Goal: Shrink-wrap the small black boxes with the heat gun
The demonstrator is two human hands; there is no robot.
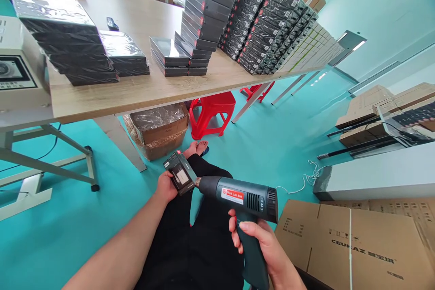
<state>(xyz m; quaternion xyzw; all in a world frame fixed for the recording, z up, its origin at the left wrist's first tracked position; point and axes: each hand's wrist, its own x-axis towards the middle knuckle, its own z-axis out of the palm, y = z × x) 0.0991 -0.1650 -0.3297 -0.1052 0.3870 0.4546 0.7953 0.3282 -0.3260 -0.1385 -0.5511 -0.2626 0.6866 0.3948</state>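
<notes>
In my right hand (253,235) is a dark green heat gun (249,197) with a red and white label, its handle wrapped by my fingers. Its nozzle points left, close to the side of a small black product box (180,173). My left hand (166,187) is closed on that box at its lower left edge, over my lap. The box has a printed picture on its face and a red corner mark. Whether the nozzle touches the box I cannot tell.
Ahead stands a wooden table (136,93) bearing stacks of wrapped black boxes (68,31) and a tall stack (207,13). Under it are an open carton (159,136) and a red stool (214,111). Large cartons (356,244) stand at right; a white cable (307,179) lies on the floor.
</notes>
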